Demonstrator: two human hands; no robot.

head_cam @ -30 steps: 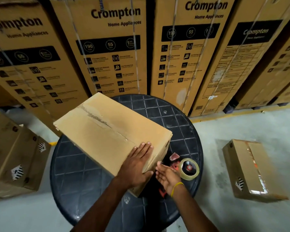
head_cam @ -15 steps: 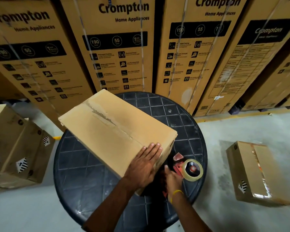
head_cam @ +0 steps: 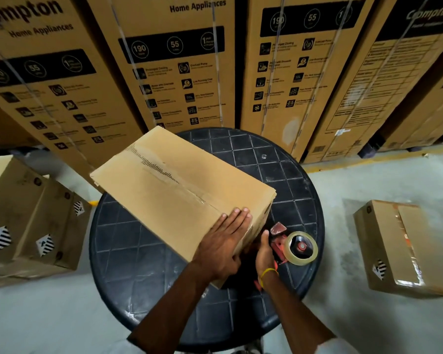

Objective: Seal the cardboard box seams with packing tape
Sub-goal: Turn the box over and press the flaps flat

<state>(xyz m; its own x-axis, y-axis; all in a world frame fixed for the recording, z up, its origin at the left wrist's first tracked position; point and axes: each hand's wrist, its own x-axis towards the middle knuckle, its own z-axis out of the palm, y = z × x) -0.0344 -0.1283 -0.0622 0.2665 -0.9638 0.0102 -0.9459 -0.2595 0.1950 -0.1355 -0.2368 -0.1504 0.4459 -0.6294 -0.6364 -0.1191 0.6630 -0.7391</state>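
While left hand presses the closed box, right hand grips dispenser

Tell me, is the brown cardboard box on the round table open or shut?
Shut: the brown cardboard box has both top flaps folded flat, meeting along a centre seam.

The left hand lies flat on the near right corner of the cardboard box, its fingers straight and together. Just beside it, the right hand curls round the handle of the tape dispenser, thumb raised, with a yellow band at the wrist. Both bare forearms reach in over the near edge of the bench.
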